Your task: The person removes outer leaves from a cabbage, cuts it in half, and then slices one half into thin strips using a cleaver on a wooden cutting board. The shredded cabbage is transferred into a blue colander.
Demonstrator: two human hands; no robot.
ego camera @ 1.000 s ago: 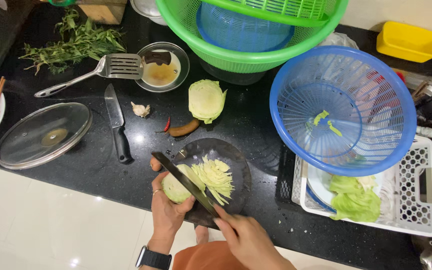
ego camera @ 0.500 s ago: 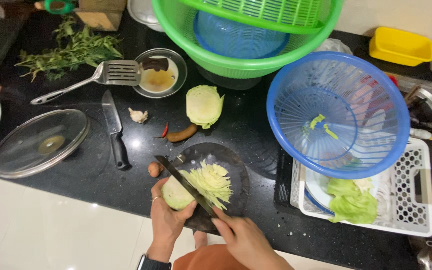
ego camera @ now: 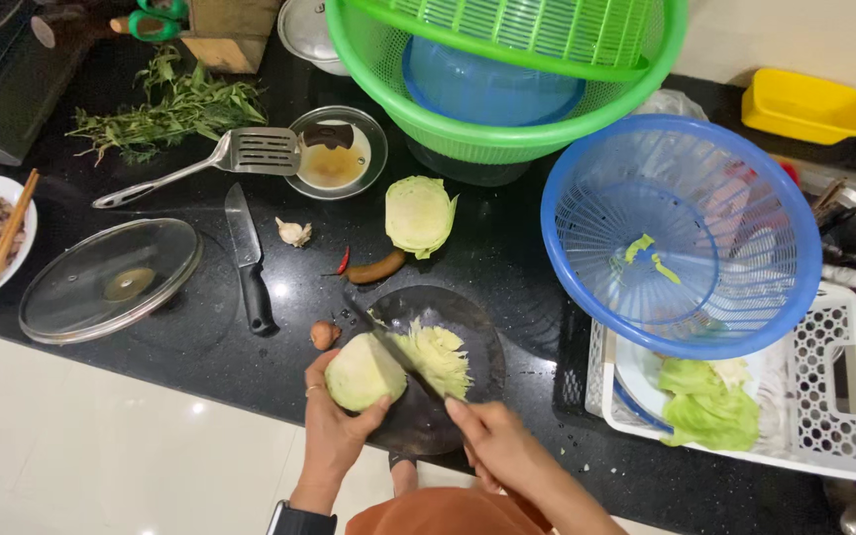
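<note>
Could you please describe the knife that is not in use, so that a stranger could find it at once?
On the black stone counter, look right of the round glass lid. There the black-handled steel knife lies flat, blade pointing away, beside a pale garlic bulb. Unlike the knife cutting cabbage, no hand touches it.

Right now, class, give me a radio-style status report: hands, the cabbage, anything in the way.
Left hand steadies cabbage piece on dark board. Right hand has knife at the cut face. Shreds piled beside blade; small onion near left fingers.
</note>
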